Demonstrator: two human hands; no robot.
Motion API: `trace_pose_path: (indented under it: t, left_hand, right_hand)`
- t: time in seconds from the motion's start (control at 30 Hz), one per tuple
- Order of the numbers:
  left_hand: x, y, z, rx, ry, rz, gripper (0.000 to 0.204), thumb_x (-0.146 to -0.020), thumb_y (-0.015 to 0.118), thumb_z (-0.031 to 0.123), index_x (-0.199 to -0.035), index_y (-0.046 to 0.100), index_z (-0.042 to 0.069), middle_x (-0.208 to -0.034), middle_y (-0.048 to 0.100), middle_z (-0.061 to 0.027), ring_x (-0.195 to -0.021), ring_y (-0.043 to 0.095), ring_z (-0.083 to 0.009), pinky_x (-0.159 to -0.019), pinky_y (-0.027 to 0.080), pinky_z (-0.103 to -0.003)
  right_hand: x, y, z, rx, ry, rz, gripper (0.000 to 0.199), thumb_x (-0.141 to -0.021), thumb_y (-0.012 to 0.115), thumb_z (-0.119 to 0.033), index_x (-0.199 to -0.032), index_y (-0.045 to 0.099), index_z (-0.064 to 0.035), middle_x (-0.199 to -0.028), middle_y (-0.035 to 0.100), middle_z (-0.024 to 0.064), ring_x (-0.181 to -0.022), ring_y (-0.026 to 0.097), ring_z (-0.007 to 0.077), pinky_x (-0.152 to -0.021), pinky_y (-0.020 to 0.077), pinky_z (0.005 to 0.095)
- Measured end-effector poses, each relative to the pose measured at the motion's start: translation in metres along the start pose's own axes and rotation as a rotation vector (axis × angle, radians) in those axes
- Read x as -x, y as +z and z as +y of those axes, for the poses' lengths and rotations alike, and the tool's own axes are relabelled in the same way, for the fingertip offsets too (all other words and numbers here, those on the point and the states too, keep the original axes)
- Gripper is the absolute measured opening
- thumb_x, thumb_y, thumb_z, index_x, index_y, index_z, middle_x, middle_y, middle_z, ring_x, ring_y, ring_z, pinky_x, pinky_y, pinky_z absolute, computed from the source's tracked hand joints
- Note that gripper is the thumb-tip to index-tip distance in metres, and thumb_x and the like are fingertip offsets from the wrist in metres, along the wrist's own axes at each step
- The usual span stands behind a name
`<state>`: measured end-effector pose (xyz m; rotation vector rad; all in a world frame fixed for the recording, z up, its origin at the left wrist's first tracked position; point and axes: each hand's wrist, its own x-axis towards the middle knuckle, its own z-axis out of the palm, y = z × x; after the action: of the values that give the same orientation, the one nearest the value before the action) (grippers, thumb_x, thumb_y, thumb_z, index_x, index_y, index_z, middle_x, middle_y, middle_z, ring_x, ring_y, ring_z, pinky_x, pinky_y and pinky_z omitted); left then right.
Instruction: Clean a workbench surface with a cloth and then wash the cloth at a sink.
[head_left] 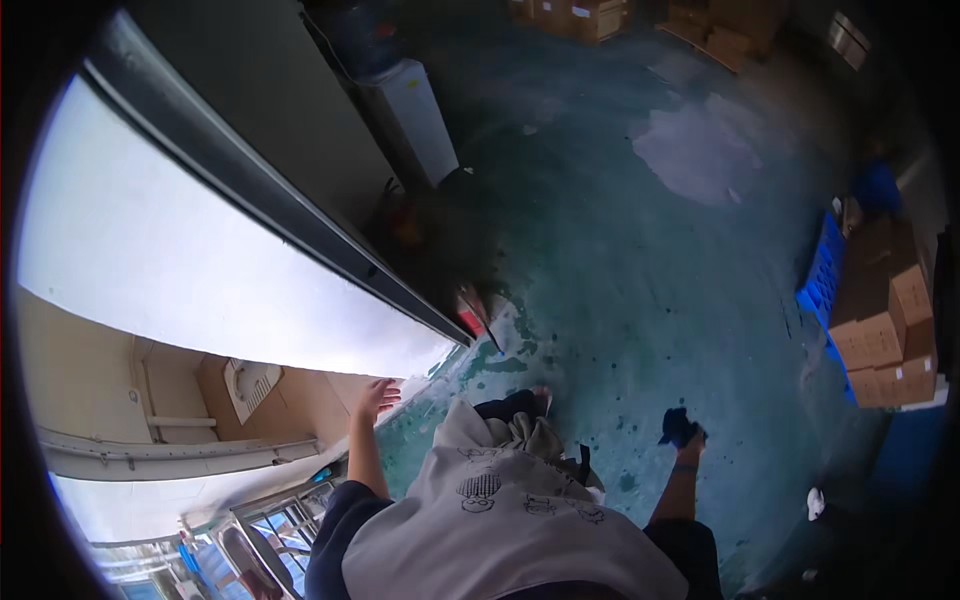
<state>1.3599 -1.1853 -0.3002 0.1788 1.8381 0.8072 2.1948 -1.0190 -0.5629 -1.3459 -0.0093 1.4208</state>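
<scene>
My left hand (378,398) is held out at the left, near the lower edge of a bright white panel (250,240), its fingers spread and nothing seen in them. Whether it touches the panel, I cannot tell. Down at my right side, my right hand (692,441) is closed round a dark crumpled cloth (677,428), which hangs above the green floor. A light grey apron (520,500) with small printed figures covers my front. One of my feet (541,400) shows beyond the apron.
Past the panel lies a small room with a squat toilet (253,386). A white water dispenser (418,120) stands farther ahead by the dark wall. Cardboard boxes (880,320) rest on a blue pallet (822,270) at the right. The green floor (620,300) has wet-looking spots and a pale patch.
</scene>
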Motion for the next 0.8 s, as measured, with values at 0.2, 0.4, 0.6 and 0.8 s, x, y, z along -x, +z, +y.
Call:
trace_pose_path:
  t: [0.2, 0.4, 0.6, 0.8]
  left_hand:
    - [-0.062, 0.106, 0.082, 0.038, 0.023, -0.122, 0.035, -0.096, 0.05, 0.034, -0.121, 0.057, 0.011, -0.1, 0.067, -0.0057, -0.088, 0.066, -0.0171, -0.075, 0.049, -0.031]
    - [-0.245, 0.27, 0.298, -0.267, 0.778, -0.062, 0.034, -0.089, 0.065, 0.03, -0.108, 0.063, 0.001, -0.103, 0.066, -0.0151, -0.094, 0.063, -0.029, -0.084, 0.05, -0.037]
    - [-0.261, 0.328, 0.635, -0.027, 1.279, -0.076, 0.061, -0.082, 0.074, 0.02, -0.133, 0.045, 0.003, -0.132, 0.05, -0.0149, -0.121, 0.05, -0.0278, -0.101, 0.041, -0.037]
    - [-0.362, 0.271, 0.832, 0.054, 1.023, -0.41, 0.069, -0.07, 0.082, 0.016, -0.129, 0.048, 0.002, -0.116, 0.058, -0.0093, -0.104, 0.057, -0.0176, -0.09, 0.048, -0.032]
  right_hand:
    - [-0.026, 0.436, -0.09, -0.038, -0.151, -0.236, 0.038, -0.087, 0.062, -0.027, -0.112, 0.062, 0.0008, -0.102, 0.065, 0.0123, -0.09, 0.064, 0.0297, -0.078, 0.0539, 0.0408]
    - [-0.042, 0.735, -0.087, 0.305, -0.391, -0.442, 0.035, -0.086, 0.058, -0.019, -0.113, 0.06, 0.0031, -0.104, 0.062, 0.0119, -0.095, 0.059, 0.0212, -0.086, 0.0467, 0.035]
    - [0.01, 1.02, -0.087, 0.589, -0.627, -0.871, 0.019, -0.085, 0.06, -0.007, -0.102, 0.059, 0.0015, -0.093, 0.062, 0.006, -0.09, 0.058, 0.0137, -0.081, 0.046, 0.0266]
    - [-0.028, 1.265, -0.054, 0.558, -0.534, -1.41, 0.021, -0.088, 0.059, -0.007, -0.108, 0.057, -0.002, -0.103, 0.061, 0.0051, -0.098, 0.057, 0.0138, -0.088, 0.044, 0.0265]
